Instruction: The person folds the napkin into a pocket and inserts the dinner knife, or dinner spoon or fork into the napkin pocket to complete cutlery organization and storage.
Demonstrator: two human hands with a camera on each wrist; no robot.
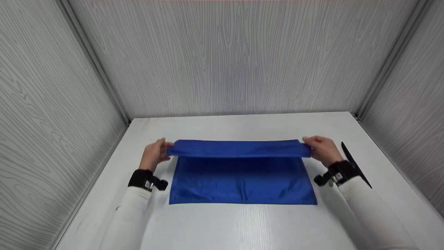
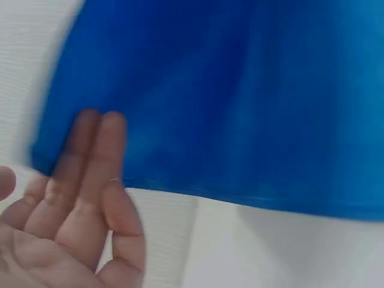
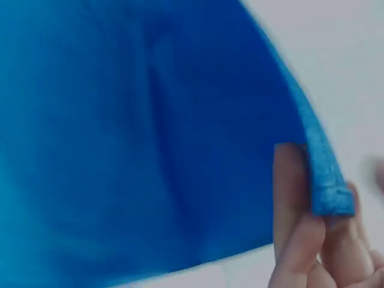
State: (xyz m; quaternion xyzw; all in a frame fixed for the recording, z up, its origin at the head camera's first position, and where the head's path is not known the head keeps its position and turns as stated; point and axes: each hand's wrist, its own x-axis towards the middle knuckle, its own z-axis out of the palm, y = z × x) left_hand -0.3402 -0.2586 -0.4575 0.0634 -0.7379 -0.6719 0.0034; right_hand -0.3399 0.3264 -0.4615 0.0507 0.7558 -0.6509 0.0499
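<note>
A blue cloth (image 1: pixel 242 187) lies on the white table in the head view. Its far part is raised as a flap (image 1: pixel 239 148) that stretches between two hands and shades the cloth below. At the flap's left end, my left hand (image 1: pixel 156 152) holds the corner; in the left wrist view two long fingers (image 2: pixel 102 144) lie against the fabric. My right hand (image 1: pixel 322 149) grips the opposite corner. A hemmed side edge (image 3: pixel 330 186) passes between the right fingers in the right wrist view. Small creases mark the near half of the cloth.
A slim black object (image 1: pixel 353 161), pointed at both ends, lies on the table (image 1: pixel 215 225) beside the right wrist and is partly covered by it. Grey wood-grain panels (image 1: pixel 222 59) stand at the back and on both sides.
</note>
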